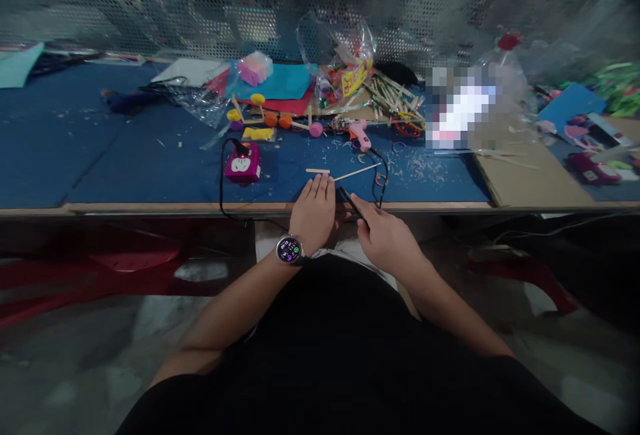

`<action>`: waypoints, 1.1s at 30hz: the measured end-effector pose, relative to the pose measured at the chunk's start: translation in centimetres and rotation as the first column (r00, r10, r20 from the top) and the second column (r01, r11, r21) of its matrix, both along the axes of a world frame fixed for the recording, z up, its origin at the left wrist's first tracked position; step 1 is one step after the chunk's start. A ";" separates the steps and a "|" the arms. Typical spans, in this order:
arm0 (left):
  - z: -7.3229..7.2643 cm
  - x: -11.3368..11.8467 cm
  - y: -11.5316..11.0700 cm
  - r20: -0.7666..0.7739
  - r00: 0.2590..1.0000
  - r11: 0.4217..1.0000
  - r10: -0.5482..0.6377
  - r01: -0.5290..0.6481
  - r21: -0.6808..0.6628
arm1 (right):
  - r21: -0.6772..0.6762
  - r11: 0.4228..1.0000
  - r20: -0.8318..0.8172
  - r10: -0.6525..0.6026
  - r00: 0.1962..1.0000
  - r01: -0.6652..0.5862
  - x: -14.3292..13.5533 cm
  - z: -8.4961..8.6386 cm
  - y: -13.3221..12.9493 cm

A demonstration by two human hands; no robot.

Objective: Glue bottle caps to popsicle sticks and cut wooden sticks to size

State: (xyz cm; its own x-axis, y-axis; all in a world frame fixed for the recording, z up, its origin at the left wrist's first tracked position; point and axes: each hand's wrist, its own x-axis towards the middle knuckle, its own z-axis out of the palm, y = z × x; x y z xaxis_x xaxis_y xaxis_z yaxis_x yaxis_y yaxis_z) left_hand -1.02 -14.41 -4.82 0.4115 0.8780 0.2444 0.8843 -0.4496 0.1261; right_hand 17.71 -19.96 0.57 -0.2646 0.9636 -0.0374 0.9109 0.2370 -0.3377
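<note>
My left hand (315,209), with a watch on its wrist, lies palm down at the table's front edge, fingers stretched forward and side by side. Just beyond its fingertips is a short flat wooden stick (317,171). A longer thin stick (357,171) runs from beside those fingertips up to the right. My right hand (383,229) is closed on a dark, slim tool (353,205), which points up and left toward the left hand. The tool's exact kind cannot be made out.
A pink glue gun (360,136) with a black cable lies behind the hands. At the left stands a magenta power socket box (243,163). Colored lids on sticks, a yellow packet (259,134), craft sheets and a stick pile lie farther back; cardboard (530,178) is at the right.
</note>
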 end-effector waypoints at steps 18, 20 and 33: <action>0.0 -0.3 -1.5 0.096 0.995 0.999 -0.028 0.030 -0.022 | -0.033 0.999 -0.152 0.014 0.988 -0.019 1.1 -0.1 1.6; 0.0 -0.4 -1.5 0.109 0.994 0.999 -0.032 0.035 -0.027 | -0.041 0.999 -0.162 0.013 0.987 -0.020 1.0 -0.1 1.7; 0.3 -0.5 -1.5 0.117 0.993 0.998 -0.012 0.019 -0.061 | -0.042 0.999 -0.194 -0.009 0.981 0.000 0.4 -0.7 1.7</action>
State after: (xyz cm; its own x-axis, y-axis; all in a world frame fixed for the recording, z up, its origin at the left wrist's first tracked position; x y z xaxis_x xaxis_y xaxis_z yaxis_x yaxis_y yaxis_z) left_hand -1.49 -15.95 -4.56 0.3972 0.8865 0.2372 0.8547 -0.4515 0.2562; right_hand 18.08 -18.22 -0.18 -0.2664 0.9635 -0.0252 0.8279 0.2153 -0.5179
